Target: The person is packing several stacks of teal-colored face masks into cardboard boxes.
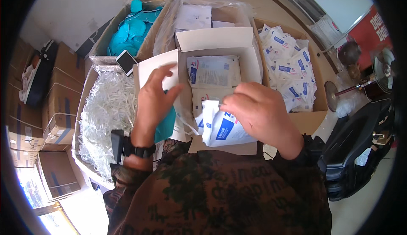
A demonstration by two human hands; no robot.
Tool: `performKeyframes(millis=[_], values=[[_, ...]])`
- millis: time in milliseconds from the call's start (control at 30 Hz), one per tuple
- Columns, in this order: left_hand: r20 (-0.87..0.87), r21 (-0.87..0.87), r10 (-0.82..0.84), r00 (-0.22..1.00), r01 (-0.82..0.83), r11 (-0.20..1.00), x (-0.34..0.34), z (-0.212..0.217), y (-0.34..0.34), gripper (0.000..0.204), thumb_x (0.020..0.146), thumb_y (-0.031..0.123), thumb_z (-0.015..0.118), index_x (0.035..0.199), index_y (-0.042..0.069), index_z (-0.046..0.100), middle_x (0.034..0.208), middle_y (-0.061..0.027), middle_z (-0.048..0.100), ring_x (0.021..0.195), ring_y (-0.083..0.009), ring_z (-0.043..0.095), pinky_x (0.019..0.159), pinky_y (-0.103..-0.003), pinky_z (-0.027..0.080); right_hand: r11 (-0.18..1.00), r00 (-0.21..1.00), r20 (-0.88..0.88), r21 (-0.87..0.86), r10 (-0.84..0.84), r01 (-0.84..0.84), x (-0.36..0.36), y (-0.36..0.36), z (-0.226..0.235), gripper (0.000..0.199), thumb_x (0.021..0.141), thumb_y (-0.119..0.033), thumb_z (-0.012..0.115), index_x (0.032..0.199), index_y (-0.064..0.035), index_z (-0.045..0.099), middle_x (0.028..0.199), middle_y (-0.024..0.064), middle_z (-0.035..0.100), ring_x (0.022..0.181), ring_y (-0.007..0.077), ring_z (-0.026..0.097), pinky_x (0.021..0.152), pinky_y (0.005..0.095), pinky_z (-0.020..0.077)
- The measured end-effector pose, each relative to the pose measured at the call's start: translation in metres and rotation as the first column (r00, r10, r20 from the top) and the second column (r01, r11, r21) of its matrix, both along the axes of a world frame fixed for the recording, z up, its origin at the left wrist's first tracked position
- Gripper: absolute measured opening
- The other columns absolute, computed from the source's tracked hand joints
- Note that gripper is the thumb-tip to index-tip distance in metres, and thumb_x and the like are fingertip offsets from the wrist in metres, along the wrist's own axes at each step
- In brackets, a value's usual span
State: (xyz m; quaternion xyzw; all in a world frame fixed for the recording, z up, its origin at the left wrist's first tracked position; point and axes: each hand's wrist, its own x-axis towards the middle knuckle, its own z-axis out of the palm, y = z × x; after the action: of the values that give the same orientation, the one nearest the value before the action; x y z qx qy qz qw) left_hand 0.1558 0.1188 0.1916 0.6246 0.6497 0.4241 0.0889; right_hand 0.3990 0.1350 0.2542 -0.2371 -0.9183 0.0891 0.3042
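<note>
My right hand (pixel 258 114) is closed, pinching the top edge of a white plastic packet (pixel 224 129) with blue print, which hangs tilted over the near side of an opened white carton (pixel 215 38). Inside the carton lie more flat packets (pixel 214 71) of the same look. To the left, my left hand (pixel 157 95) is raised over the carton's side flap, thumb and forefinger spread. Close under its palm shows a teal piece (pixel 166 124), like a mask shell; whether the hidden fingers touch it I cannot tell. A thin white strap runs beside it toward the packet.
Teal mask-like shells (pixel 133 31) fill a box at the back left. Tangled white elastic straps (pixel 106 107) heap in a box at left, with a phone (pixel 126 62) at its corner. Loose packets (pixel 288 65) fill a right box. A black chair (pixel 352 146) stands at right.
</note>
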Motion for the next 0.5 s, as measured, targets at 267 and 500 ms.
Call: performKeyframes(millis=[267, 500], values=[[0.529, -0.349, -0.417, 0.739, 0.638, 0.687, 0.009, 0.036, -0.041, 0.022, 0.081, -0.003, 0.063, 0.103, -0.001, 0.066, 0.086, -0.0027, 0.068, 0.079, -0.0061, 0.057, 0.071, -0.024, 0.049, 0.997, 0.997, -0.054, -0.062, 0.052, -0.055, -0.022, 0.010, -0.015, 0.012, 0.075, -0.004, 0.071, 0.079, -0.0072, 0.061, 0.071, 0.0057, 0.051, 0.063, 0.0247, 0.055, 0.054, 0.0354, 0.0445], [0.639, -0.235, -0.298, 0.709, 0.549, 0.802, 0.004, 0.017, -0.042, 0.019, 0.088, 0.002, 0.061, 0.105, -0.004, 0.065, 0.086, -0.0035, 0.067, 0.078, -0.0066, 0.057, 0.067, -0.023, 0.047, 0.984, 0.988, -0.065, -0.105, 0.139, -0.146, -0.042, 0.008, -0.016, 0.009, 0.076, -0.007, 0.069, 0.077, -0.0069, 0.060, 0.071, 0.0063, 0.051, 0.068, 0.0265, 0.056, 0.058, 0.0378, 0.0456]])
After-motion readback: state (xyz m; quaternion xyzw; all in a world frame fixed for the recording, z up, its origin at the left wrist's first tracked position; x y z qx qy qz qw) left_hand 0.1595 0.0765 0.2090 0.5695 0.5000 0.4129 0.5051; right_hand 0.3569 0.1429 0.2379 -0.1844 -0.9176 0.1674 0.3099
